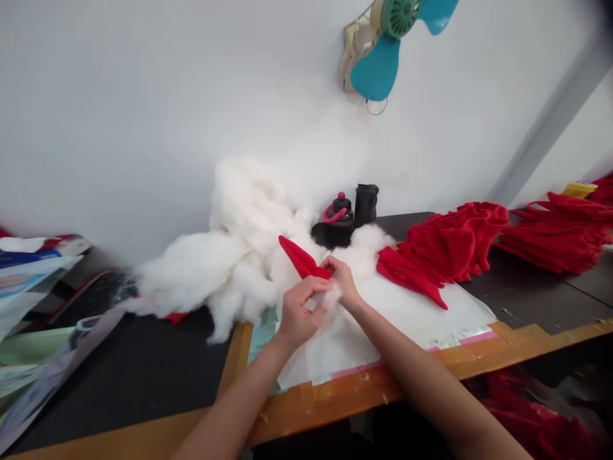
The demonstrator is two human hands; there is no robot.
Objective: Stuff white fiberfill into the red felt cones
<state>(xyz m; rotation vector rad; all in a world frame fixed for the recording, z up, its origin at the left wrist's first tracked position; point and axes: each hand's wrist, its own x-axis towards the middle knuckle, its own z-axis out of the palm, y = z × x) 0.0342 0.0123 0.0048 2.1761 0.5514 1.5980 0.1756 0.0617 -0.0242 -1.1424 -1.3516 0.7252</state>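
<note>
A pointed red fabric piece is held up over the work surface, its tip toward the upper left. My right hand is closed on its near end, fingers partly hidden behind the cloth. My left hand pinches a tuft of white stuffing right at that end of the piece. Whether some stuffing is inside the cloth, I cannot tell. Just beyond my hands rises a big heap of loose white stuffing, with a smaller clump to the right.
White paper covers the table in front of me, edged with brown tape. Red fabric pieces are piled at right, with another red stack farther off. A black bottle and a black cup-like container stand behind. A fan hangs above.
</note>
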